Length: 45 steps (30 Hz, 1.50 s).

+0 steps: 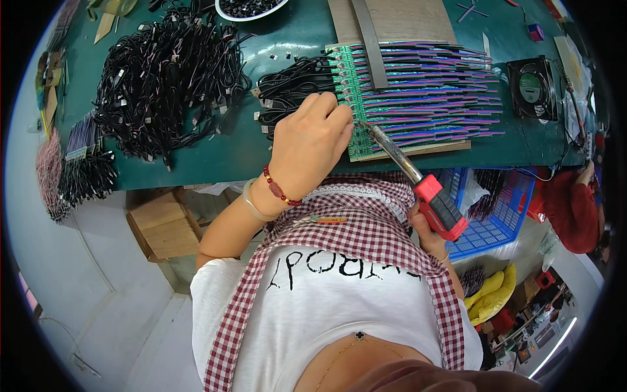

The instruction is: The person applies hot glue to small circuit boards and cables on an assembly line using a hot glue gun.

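the iron (434, 196) is being held in the right hand (426, 230), whose grip is being closed around the handle. its tip is being aimed at the near part of the boards (359, 149), which are lying in a row on the table (225, 155), between the black cables (297, 77) on the left and the coloured wires (444, 98) on the right. the left hand (310, 134) is being poised over the row's left edge; its fingertips are being hidden, so whether its grip is pinching anything cannot be told. soldering is seemingly being done: for clean joints, only one pad should be being heated at once, with the left fingers being held clear of the hot barrel.
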Motion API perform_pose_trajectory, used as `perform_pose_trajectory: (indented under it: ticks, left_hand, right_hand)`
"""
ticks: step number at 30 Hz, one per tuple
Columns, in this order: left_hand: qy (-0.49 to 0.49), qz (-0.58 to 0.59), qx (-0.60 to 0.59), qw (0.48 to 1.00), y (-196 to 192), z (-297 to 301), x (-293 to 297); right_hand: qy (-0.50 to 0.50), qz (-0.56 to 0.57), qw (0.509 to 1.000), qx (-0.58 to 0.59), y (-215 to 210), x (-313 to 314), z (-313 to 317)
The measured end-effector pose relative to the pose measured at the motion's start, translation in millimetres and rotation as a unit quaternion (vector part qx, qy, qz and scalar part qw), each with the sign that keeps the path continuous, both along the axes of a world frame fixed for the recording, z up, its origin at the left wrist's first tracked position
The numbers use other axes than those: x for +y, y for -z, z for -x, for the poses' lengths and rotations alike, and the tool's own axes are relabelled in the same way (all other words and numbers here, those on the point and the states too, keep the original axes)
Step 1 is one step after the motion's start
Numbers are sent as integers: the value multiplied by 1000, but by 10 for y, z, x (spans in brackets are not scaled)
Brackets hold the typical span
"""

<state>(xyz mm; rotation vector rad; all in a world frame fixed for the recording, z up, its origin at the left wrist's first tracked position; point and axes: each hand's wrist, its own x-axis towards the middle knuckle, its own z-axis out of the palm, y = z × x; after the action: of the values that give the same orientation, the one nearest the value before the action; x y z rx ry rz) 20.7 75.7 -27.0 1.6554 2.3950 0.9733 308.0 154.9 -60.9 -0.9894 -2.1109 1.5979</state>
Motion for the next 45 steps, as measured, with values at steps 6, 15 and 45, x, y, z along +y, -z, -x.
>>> perform_pose_trajectory:
  ticks: [6, 15, 45]
  left_hand:
    - [-4, 7, 2, 1000, -14, -16, 8]
    - [-2, 4, 12, 1000, -3, -19, -27]
    - [-6, 26, 15, 1000, -121, -101, -58]
  right_hand:
    - [38, 30, 999, 26, -24, -29, -16]
    - [48, 32, 998, 22, -24, -74, -36]
    - [8, -86, 989, 118, -296, 33, 280]
